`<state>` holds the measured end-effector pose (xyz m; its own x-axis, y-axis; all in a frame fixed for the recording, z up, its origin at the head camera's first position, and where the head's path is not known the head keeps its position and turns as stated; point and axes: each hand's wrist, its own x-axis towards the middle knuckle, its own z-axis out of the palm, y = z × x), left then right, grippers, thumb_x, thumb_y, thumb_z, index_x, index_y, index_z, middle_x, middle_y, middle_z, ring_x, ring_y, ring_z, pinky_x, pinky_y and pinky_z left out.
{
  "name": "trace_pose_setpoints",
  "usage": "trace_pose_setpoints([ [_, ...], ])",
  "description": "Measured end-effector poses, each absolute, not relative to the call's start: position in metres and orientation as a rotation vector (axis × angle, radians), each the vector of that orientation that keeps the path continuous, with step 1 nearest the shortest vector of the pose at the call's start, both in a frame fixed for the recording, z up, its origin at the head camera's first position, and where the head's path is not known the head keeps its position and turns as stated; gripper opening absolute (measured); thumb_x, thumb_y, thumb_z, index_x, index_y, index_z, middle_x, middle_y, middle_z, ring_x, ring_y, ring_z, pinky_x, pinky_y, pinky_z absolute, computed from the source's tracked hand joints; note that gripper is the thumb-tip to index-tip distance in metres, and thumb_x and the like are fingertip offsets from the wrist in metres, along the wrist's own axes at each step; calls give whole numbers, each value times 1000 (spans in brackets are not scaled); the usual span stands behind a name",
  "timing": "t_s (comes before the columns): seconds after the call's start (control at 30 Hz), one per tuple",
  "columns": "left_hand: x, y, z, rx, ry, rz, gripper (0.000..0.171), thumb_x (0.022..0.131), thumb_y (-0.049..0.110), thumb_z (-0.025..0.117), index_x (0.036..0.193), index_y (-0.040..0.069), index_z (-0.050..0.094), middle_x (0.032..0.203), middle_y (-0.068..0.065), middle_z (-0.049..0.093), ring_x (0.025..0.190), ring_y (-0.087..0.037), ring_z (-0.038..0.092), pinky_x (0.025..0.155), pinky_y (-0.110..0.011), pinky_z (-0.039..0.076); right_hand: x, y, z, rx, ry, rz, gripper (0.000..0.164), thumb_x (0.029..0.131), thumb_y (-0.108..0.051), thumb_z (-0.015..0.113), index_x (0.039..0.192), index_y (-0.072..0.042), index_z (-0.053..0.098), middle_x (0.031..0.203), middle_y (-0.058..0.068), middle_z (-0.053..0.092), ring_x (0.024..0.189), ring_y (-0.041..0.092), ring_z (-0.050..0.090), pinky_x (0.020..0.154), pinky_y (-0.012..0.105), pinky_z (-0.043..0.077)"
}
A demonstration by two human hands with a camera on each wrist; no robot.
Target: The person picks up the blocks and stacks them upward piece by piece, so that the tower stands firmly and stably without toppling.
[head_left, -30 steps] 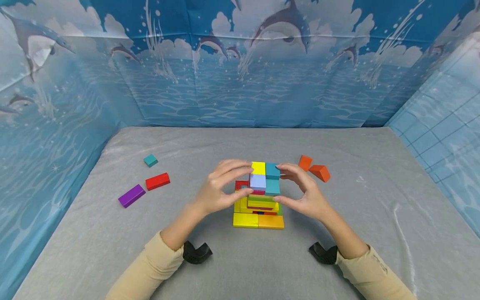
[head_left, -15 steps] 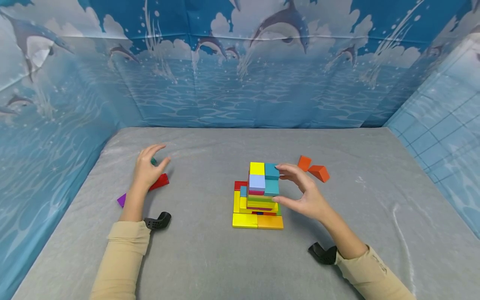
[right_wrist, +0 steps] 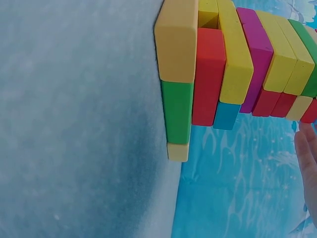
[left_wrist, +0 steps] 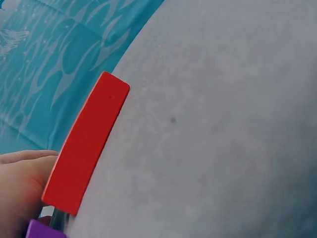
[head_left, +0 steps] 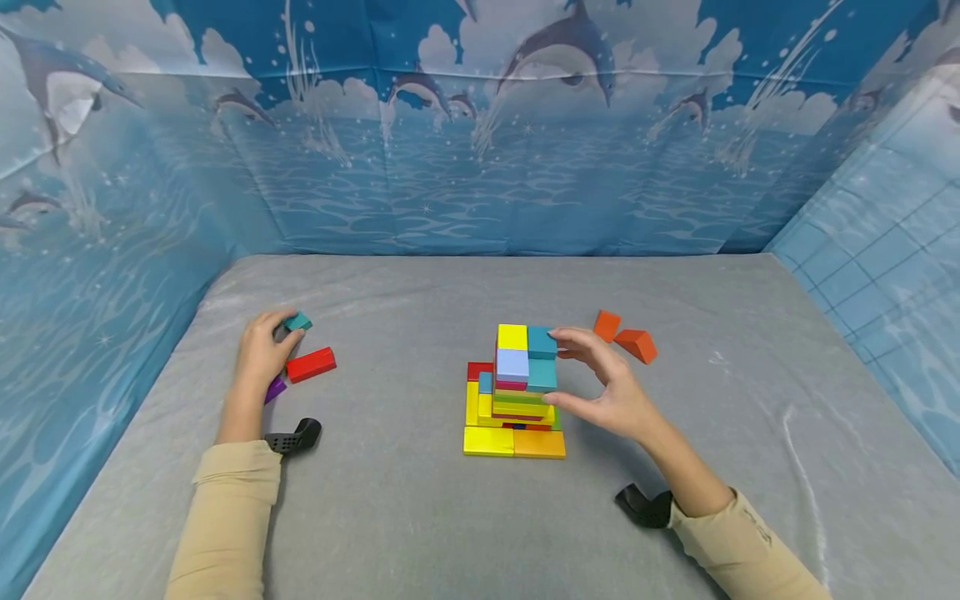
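Note:
At the left of the head view, my left hand [head_left: 257, 352] pinches a small teal block [head_left: 301, 321] between thumb and fingers, low over the grey cloth. A tower of coloured wooden blocks [head_left: 512, 365] stands mid-table, wider at its yellow and orange base than at the top. Two teal blocks, a yellow one and a light blue one show at its upper part. My right hand [head_left: 611, 385] is beside the tower's right side, fingers loosely curved, fingertips and thumb tip right at the blocks. The right wrist view shows the stacked layers [right_wrist: 209, 74] sideways with fingers [right_wrist: 308, 158] near the upper ones.
Close to my left hand lie a red block [head_left: 311, 365] and a purple block [head_left: 275, 389], partly hidden by the hand. Two orange blocks [head_left: 636, 346] rest behind my right hand. A blue dolphin-print curtain [head_left: 480, 167] borders the grey-covered table at back and sides.
My left hand has left the tower's left side, moved to the left end of the table and taken hold of the small teal block. My right hand has stayed at the tower.

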<state>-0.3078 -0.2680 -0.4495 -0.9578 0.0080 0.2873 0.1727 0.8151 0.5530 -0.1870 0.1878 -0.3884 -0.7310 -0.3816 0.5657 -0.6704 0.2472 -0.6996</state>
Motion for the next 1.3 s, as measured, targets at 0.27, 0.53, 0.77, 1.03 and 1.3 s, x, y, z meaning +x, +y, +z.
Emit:
trace_pose_setpoints([
  [0.27, -305, -245, -440, -243, -2508, -958, 32, 83, 10, 66, 113, -1, 61, 112, -22, 58, 103, -37, 51, 91, -52, 37, -189, 189, -391, 987, -2237, 1464, 75, 59, 18, 75, 126, 8, 42, 124, 18, 47, 111, 11, 49, 92, 21, 42],
  [0.53, -285, -169, -392, -723, -2150, -1140, 30, 75, 0, 72, 105, -2, 66, 103, -16, 63, 92, -27, 57, 80, -37, 45, -191, 191, -394, 1009, -2238, 1471, 74, 63, 11, 76, 128, 3, 42, 126, 16, 47, 111, 14, 49, 92, 22, 42],
  [0.77, -250, -102, -358, -1101, -2021, -1231, 34, 72, -1, 74, 105, -1, 66, 103, -12, 62, 94, -22, 58, 77, -35, 51, -190, 190, -393, 997, -2248, 1460, 74, 63, 12, 76, 128, 3, 42, 126, 16, 47, 111, 13, 49, 92, 22, 43],
  [1.03, -223, -50, -343, -1457, -1904, -1257, 32, 72, 1, 74, 103, -4, 65, 103, -13, 59, 96, -20, 55, 83, -24, 48, -194, 192, -395, 1054, -2193, 1472, 75, 62, 13, 77, 127, 7, 42, 125, 15, 47, 112, 16, 50, 92, 28, 43],
  [1.3, -215, -29, -344, -1510, -1972, -1045, 30, 74, 12, 76, 102, 2, 68, 103, -8, 61, 99, -19, 54, 91, -31, 40, -192, 187, -387, 1186, -2052, 1478, 64, 77, -13, 73, 122, 17, 40, 120, 23, 48, 111, 15, 51, 92, 25, 43],
])
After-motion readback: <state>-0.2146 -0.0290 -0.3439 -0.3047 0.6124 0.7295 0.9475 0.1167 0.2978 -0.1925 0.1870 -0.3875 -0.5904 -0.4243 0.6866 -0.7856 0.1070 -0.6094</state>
